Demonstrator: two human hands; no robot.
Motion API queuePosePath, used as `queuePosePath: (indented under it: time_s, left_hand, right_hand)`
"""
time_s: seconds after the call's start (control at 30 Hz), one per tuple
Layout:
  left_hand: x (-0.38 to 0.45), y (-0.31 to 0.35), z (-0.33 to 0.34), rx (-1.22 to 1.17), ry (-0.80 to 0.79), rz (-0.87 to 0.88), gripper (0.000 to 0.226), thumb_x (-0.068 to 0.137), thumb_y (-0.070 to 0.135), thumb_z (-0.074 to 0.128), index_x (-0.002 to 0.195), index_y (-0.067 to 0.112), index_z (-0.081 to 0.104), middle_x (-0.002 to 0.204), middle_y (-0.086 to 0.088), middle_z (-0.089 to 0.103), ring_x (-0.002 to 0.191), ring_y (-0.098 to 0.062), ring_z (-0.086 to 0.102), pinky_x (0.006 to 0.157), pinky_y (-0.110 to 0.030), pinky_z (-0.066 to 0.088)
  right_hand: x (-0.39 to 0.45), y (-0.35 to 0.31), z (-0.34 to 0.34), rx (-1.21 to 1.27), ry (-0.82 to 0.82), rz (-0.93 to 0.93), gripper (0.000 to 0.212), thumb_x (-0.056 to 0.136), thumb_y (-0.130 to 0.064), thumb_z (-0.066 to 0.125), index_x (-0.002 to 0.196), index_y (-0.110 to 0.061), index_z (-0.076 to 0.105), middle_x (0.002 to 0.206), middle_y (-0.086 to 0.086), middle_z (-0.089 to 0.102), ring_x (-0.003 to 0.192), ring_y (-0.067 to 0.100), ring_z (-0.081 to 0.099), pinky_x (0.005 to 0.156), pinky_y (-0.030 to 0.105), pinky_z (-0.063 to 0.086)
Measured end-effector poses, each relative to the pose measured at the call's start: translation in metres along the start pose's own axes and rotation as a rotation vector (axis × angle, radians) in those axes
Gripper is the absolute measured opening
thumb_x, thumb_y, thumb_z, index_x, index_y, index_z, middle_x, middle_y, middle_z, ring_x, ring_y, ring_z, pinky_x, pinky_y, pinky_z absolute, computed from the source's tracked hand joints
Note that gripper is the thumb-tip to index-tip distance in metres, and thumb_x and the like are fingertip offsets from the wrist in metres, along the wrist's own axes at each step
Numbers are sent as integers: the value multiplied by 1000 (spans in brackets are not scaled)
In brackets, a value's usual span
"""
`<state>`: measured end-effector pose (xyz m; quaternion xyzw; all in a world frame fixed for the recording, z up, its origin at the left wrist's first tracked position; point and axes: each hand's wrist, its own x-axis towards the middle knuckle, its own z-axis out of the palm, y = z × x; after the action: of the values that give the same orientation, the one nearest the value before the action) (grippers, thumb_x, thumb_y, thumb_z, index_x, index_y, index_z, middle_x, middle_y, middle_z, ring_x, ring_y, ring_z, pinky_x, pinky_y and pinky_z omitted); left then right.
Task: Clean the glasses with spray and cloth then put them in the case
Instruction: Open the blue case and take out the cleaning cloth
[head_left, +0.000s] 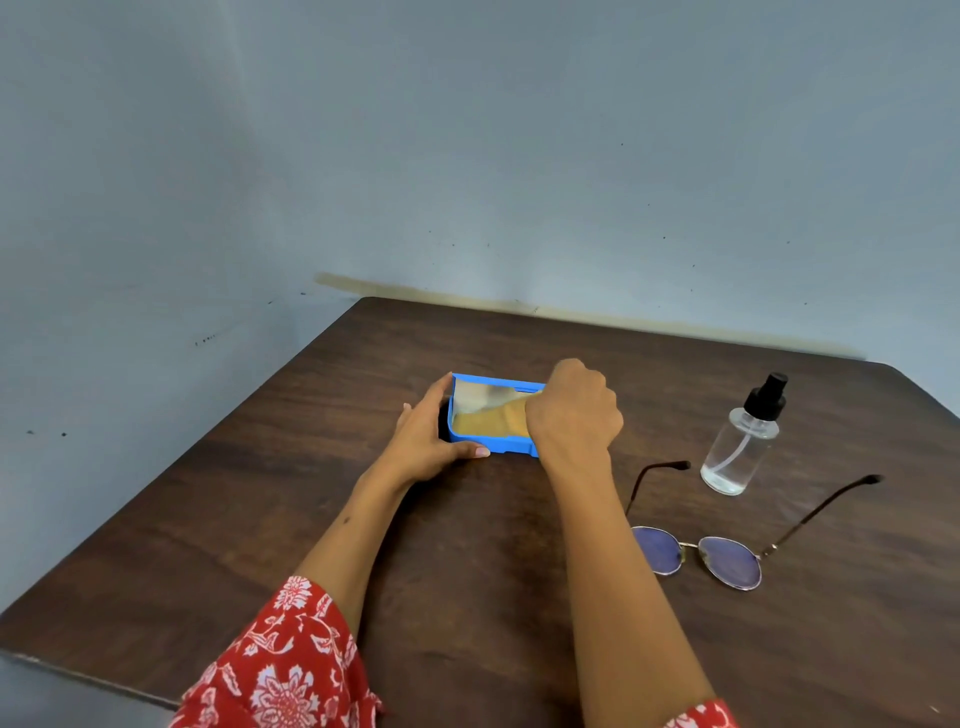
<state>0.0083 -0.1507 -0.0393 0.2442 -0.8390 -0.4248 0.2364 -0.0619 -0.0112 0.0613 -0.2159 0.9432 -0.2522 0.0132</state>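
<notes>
A pair of round, wire-rimmed glasses (698, 553) with bluish lenses lies with its temples unfolded on a dark wooden tabletop (519, 571), to the right of a blue case (493, 415) and nearer the person. The case sits open, and a tan cloth (498, 418) shows inside it. The left hand (434, 434) holds the case's left end, thumb along the near edge and fingers round the far corner. The right hand (574, 410), fingers curled, is over the case's right end with the cloth running up to it; whether it grips the cloth cannot be told. A clear spray bottle (743, 441) with a black nozzle stands upright further right of the case, just beyond the glasses. A red floral sleeve (283, 670) covers the left arm, nearer the person than the case.
</notes>
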Motion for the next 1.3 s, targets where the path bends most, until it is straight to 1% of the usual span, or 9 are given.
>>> queuePosePath:
  time_s: [0.17, 0.3, 0.47, 0.57, 0.77, 0.87, 1.0, 1.13, 1.3]
  left_hand:
    - [3, -9, 0, -2, -43, -22, 105, 59, 43, 82, 145, 27, 24, 144, 8, 43, 142, -27, 21, 118, -51, 7]
    - [-1, 1, 0, 31, -36, -40, 104, 70, 32, 80, 149, 25, 13, 153, 4, 29, 144, -26, 12, 117, -49, 12]
    - [-5, 4, -6, 15, -69, -18, 118, 68, 30, 81, 149, 28, -3, 156, 4, 20, 144, -22, 16, 117, -50, 16]
    - [-13, 11, -9, 17, -36, -12, 105, 66, 35, 65, 150, 28, 2, 158, 5, 11, 145, -21, 11, 117, -49, 16]
    - [-60, 71, -4, -464, 212, 174, 77, 67, 56, 53, 134, 18, 42, 129, 1, 56, 121, -4, 51, 103, -24, 40]
    - [-92, 118, 4, -703, 61, 155, 58, 69, 55, 53, 110, 16, 61, 100, 4, 73, 101, -8, 65, 88, -19, 48]
    - [-133, 147, 23, -724, -152, 95, 23, 78, 25, 71, 96, 10, 70, 86, 0, 73, 81, -10, 66, 73, -20, 53]
    - [-165, 153, 34, -749, -210, -15, 25, 67, 19, 70, 86, 3, 71, 72, -8, 72, 62, -15, 65, 58, -26, 54]
    - [-192, 159, 41, -790, -339, -133, 23, 65, 19, 72, 83, 4, 73, 73, -14, 71, 63, -20, 66, 61, -29, 55]
  right_hand:
    - [-9, -14, -30, 124, 113, -92, 17, 87, -5, 51, 102, -8, 60, 106, 11, 60, 102, 31, 57, 68, 30, 37]
    - [-14, -15, -51, 163, 208, -190, 9, 90, -14, 53, 91, -8, 59, 86, 5, 52, 91, 30, 57, 64, 28, 33]
    - [-24, -9, -78, 163, 237, -263, 13, 88, -21, 57, 90, -9, 62, 84, 5, 56, 80, 27, 52, 63, 28, 33]
    - [-35, -3, -97, 202, 224, -309, 19, 88, -28, 59, 95, -11, 64, 91, 5, 59, 89, 28, 54, 67, 28, 34]
    - [-62, 18, -119, 244, 172, -405, 24, 88, -37, 59, 92, -14, 67, 88, 5, 63, 91, 29, 58, 68, 28, 36]
    - [-78, 34, -124, 249, 106, -424, 26, 88, -37, 58, 78, -14, 66, 70, 1, 57, 79, 26, 57, 61, 28, 33]
    - [-97, 58, -125, 274, 77, -434, 30, 89, -39, 56, 71, -16, 63, 68, -1, 59, 73, 23, 53, 54, 28, 31]
    - [-107, 84, -128, 269, 110, -397, 34, 91, -42, 53, 70, -17, 60, 67, -4, 59, 70, 19, 53, 55, 29, 33]
    - [-117, 109, -116, 212, 151, -282, 33, 88, -50, 55, 70, -23, 59, 64, -7, 58, 70, 17, 59, 61, 31, 40]
